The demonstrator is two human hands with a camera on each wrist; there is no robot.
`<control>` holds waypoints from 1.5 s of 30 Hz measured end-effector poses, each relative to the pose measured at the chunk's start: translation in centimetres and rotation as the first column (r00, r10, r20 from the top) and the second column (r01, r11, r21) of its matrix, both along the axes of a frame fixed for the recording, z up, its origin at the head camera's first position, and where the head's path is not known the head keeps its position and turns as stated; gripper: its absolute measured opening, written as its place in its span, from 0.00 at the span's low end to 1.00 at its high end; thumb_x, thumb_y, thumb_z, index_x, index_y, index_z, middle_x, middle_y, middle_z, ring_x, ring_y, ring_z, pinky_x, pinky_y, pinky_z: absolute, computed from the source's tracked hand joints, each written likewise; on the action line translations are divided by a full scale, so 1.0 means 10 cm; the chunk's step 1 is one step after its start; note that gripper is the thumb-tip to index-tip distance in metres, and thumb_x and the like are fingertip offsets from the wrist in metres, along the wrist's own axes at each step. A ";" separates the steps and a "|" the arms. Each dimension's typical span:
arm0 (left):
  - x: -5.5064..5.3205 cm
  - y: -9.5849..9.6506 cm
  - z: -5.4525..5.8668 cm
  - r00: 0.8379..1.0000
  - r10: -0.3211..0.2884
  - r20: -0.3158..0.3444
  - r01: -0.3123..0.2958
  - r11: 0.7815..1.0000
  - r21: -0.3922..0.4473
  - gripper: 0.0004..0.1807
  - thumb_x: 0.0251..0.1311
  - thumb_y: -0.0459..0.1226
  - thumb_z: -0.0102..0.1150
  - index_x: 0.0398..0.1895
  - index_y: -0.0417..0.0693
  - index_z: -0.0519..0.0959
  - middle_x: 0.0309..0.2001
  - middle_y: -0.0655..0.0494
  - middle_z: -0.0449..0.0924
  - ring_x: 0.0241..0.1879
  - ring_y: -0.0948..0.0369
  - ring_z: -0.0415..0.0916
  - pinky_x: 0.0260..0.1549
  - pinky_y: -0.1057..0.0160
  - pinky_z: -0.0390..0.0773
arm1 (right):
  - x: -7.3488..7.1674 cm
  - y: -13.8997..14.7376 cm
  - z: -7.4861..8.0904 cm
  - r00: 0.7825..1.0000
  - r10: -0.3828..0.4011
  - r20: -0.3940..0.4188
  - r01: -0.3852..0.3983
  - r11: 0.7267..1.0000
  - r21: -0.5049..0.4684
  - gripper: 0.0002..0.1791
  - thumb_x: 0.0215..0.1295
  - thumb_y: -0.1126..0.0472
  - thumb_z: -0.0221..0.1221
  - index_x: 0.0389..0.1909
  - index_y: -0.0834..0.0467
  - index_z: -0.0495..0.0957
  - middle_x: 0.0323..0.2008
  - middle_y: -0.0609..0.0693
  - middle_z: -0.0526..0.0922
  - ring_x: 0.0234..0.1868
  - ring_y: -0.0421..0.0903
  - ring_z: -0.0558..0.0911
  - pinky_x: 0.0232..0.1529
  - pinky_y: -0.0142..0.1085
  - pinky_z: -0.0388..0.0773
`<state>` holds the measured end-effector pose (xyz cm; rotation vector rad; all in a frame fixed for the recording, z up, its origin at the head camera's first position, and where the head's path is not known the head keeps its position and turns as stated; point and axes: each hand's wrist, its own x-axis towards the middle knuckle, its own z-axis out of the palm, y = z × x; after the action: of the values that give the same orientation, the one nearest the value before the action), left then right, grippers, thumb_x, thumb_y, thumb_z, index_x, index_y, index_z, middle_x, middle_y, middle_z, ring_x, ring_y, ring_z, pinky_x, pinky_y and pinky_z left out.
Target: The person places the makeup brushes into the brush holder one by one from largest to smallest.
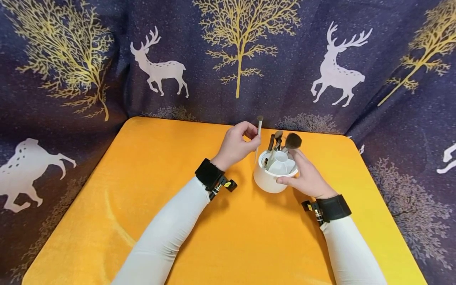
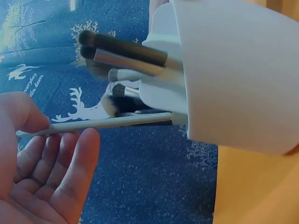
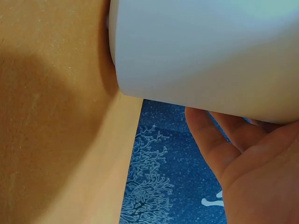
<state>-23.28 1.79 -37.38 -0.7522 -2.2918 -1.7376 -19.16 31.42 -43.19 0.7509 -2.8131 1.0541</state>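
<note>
My left hand [image 1: 238, 143] pinches a slim, pale-handled makeup brush [image 1: 259, 128] between thumb and fingers. The brush stands upright, bristles up, just left of a white round brush holder [image 1: 268, 183]. In the left wrist view its handle [image 2: 117, 122] reaches the holder's rim; I cannot tell whether its tip is inside. My right hand [image 1: 310, 177] grips the holder from the right, thumb on the near side. Several makeup brushes stand in the holder's compartments, among them a big fluffy dark one [image 1: 293, 141] and a dark-handled one [image 2: 135, 50].
The holder is over the far right half of a table with an orange-yellow cover [image 1: 160, 166]. Close behind the table's far edge hangs a dark blue curtain [image 1: 210, 99] printed with deer and trees.
</note>
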 end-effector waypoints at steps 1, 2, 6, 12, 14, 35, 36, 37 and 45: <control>0.00 0.01 0.00 1.000 0.003 0.001 -0.003 1.000 -0.001 0.05 0.73 0.33 0.67 0.46 0.43 0.82 0.39 0.51 0.85 0.36 0.50 0.88 0.35 0.60 0.88 | 0.00 0.00 0.00 1.000 0.000 -0.001 0.000 1.000 -0.001 0.59 0.63 0.46 0.82 0.87 0.60 0.59 0.81 0.60 0.67 0.78 0.63 0.71 0.74 0.67 0.68; 0.00 0.02 0.00 1.000 0.005 0.001 -0.005 1.000 -0.003 0.05 0.73 0.33 0.67 0.46 0.43 0.82 0.39 0.52 0.85 0.36 0.51 0.88 0.35 0.60 0.88 | 0.00 0.00 0.00 1.000 0.002 -0.003 -0.002 1.000 -0.002 0.59 0.63 0.46 0.82 0.87 0.60 0.60 0.81 0.60 0.67 0.78 0.63 0.71 0.74 0.67 0.68; 0.00 0.06 0.00 1.000 -0.001 0.001 0.001 1.000 0.000 0.05 0.74 0.33 0.67 0.46 0.43 0.81 0.40 0.52 0.85 0.38 0.54 0.87 0.36 0.61 0.89 | 0.00 -0.01 0.00 1.000 0.002 -0.012 -0.002 1.000 -0.010 0.60 0.62 0.47 0.83 0.87 0.60 0.59 0.81 0.61 0.66 0.77 0.64 0.71 0.74 0.67 0.69; -0.01 0.12 -0.02 1.000 -0.003 -0.008 0.003 1.000 -0.002 0.05 0.76 0.34 0.66 0.47 0.42 0.82 0.41 0.52 0.85 0.40 0.59 0.85 0.37 0.62 0.88 | 0.01 0.00 0.01 1.000 0.006 -0.010 -0.006 1.000 -0.018 0.60 0.61 0.48 0.83 0.86 0.61 0.60 0.81 0.61 0.66 0.77 0.64 0.71 0.73 0.67 0.69; -0.01 0.15 -0.02 1.000 -0.002 -0.014 0.002 1.000 -0.006 0.05 0.75 0.34 0.67 0.47 0.42 0.82 0.42 0.51 0.85 0.41 0.59 0.84 0.37 0.63 0.88 | 0.01 0.01 0.01 1.000 0.004 -0.004 -0.005 1.000 -0.016 0.60 0.62 0.48 0.83 0.87 0.61 0.59 0.82 0.61 0.66 0.78 0.64 0.71 0.73 0.67 0.69; -0.06 0.25 -0.07 0.988 -0.048 -0.148 0.030 0.992 -0.120 0.04 0.73 0.32 0.70 0.46 0.41 0.86 0.41 0.50 0.88 0.43 0.56 0.84 0.49 0.54 0.85 | 0.01 0.02 0.00 1.000 0.001 -0.010 -0.001 1.000 -0.023 0.60 0.61 0.49 0.83 0.86 0.63 0.60 0.82 0.61 0.65 0.77 0.64 0.71 0.73 0.67 0.69; -0.05 0.25 -0.07 0.987 -0.052 -0.150 0.032 0.991 -0.129 0.04 0.73 0.32 0.70 0.45 0.41 0.86 0.41 0.50 0.88 0.43 0.56 0.84 0.48 0.57 0.84 | 0.01 0.02 0.00 1.000 0.001 -0.011 -0.002 1.000 -0.022 0.60 0.61 0.49 0.83 0.86 0.63 0.60 0.82 0.61 0.65 0.77 0.64 0.71 0.73 0.66 0.69; -0.05 0.25 -0.07 0.987 -0.055 -0.152 0.033 0.990 -0.139 0.04 0.73 0.33 0.71 0.45 0.41 0.87 0.41 0.50 0.88 0.43 0.56 0.85 0.48 0.60 0.83 | 0.01 0.02 -0.01 1.000 0.002 -0.010 -0.002 1.000 -0.023 0.60 0.61 0.49 0.83 0.86 0.63 0.60 0.82 0.61 0.65 0.77 0.64 0.71 0.73 0.66 0.69; -0.03 0.22 -0.09 0.988 -0.095 -0.118 0.073 0.981 -0.181 0.11 0.75 0.38 0.72 0.52 0.41 0.89 0.47 0.50 0.88 0.48 0.58 0.84 0.49 0.65 0.81 | 0.02 0.01 -0.01 1.000 -0.001 0.006 0.001 1.000 -0.020 0.60 0.62 0.49 0.83 0.87 0.61 0.59 0.82 0.61 0.65 0.77 0.63 0.71 0.74 0.67 0.68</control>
<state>-23.59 3.99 -38.32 -0.9756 -2.3802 -1.4853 -18.98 31.54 -43.25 0.7451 -2.8037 1.0843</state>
